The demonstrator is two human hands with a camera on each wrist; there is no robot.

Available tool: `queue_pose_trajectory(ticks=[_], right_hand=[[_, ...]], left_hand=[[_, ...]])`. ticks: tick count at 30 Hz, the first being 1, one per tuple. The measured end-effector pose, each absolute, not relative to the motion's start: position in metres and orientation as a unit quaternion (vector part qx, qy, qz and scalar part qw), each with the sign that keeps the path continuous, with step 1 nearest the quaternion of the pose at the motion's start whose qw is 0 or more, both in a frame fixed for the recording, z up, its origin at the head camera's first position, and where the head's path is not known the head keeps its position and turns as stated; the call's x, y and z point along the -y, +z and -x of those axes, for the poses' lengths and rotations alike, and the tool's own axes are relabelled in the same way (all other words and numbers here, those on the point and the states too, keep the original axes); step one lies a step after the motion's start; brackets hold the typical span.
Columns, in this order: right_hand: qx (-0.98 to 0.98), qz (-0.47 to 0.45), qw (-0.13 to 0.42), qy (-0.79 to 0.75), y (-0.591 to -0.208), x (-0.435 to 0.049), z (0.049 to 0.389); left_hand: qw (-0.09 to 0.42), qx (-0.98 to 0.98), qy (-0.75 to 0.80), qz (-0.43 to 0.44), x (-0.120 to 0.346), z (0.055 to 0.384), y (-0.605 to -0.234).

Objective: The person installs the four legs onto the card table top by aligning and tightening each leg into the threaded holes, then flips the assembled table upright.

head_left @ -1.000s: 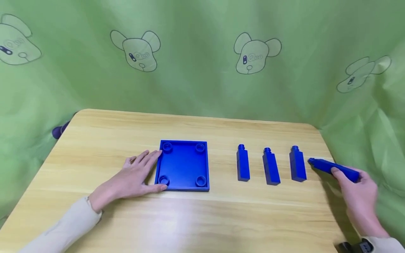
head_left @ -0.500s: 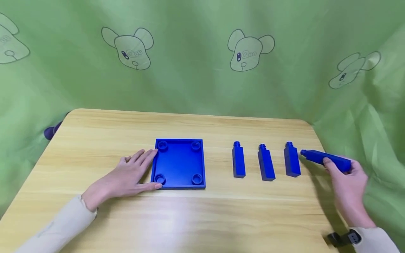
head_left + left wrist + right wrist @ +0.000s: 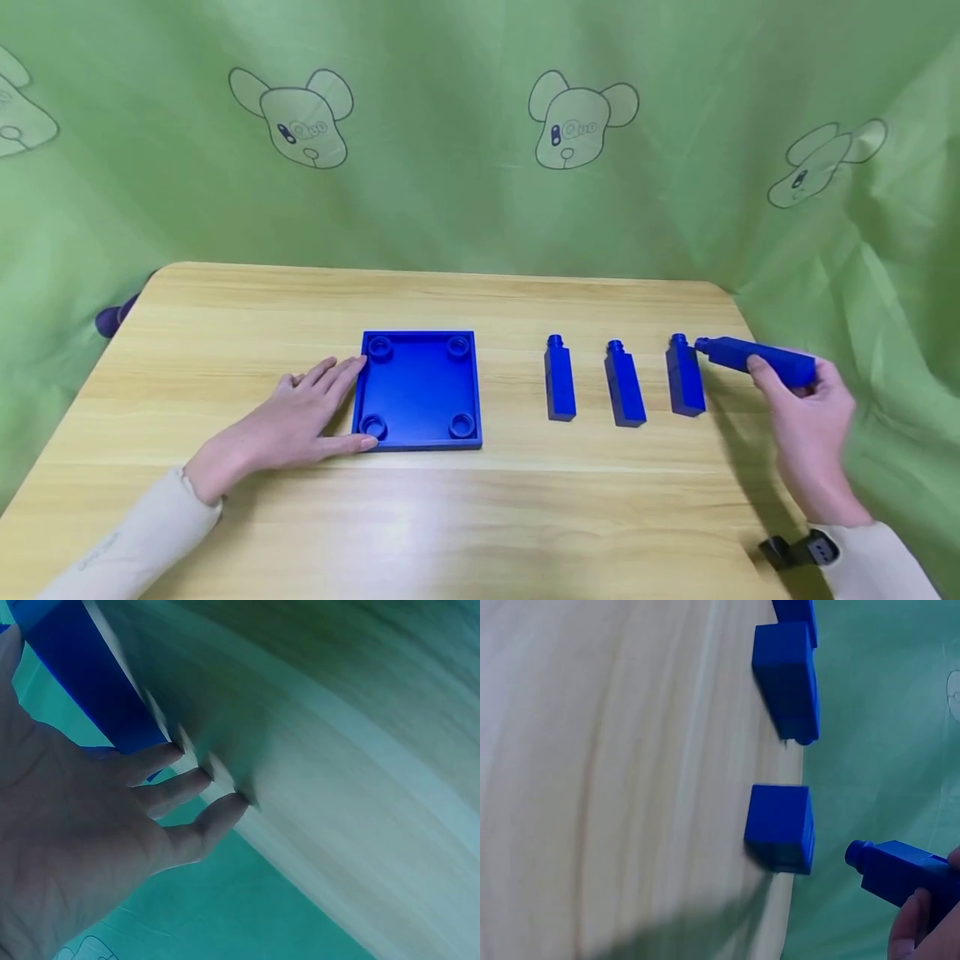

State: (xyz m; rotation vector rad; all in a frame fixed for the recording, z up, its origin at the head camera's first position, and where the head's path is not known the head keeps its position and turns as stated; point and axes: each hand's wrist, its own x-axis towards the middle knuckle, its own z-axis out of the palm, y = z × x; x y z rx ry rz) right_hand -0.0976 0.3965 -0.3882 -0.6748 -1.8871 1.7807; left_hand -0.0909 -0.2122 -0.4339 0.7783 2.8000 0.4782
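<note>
A blue square tabletop panel (image 3: 420, 390) lies with its raised rim up and a round socket (image 3: 461, 426) in each corner. My left hand (image 3: 288, 423) rests at its left edge, fingers extended and thumb at the near left corner. In the left wrist view, the fingertips touch the wood beside the blue panel edge (image 3: 90, 671). My right hand (image 3: 813, 425) grips a blue table leg (image 3: 761, 358) between thumb and fingers. This leg is held above the table, its threaded neck (image 3: 857, 855) pointing left and overlapping the nearest lying leg (image 3: 686, 379) in the head view.
Two more blue legs (image 3: 559, 382) (image 3: 625, 385) lie between panel and right hand, necks toward the far side. The wooden table (image 3: 480, 517) ends at a green curtain (image 3: 450, 208) with printed bear faces. A dark rounded object (image 3: 112, 319) shows beyond the left edge.
The head view has shifted, so everything slides left in it. The right hand has brought the held leg slightly left, nearer the lying legs. The left hand stays at the panel.
</note>
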Motion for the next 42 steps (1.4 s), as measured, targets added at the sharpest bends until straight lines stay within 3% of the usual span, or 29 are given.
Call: queue_pose_trajectory(ticks=[29, 42], right_hand=[[0.705, 0.117, 0.203, 0.669, -0.379, -0.305, 0.124], [0.748, 0.052, 0.152, 0.644, -0.378, -0.254, 0.134]], left_hand=[[0.096, -0.945, 0.161, -0.268, 0.217, 0.095, -0.433], [0.093, -0.946, 0.16, -0.266, 0.218, 0.095, -0.436]])
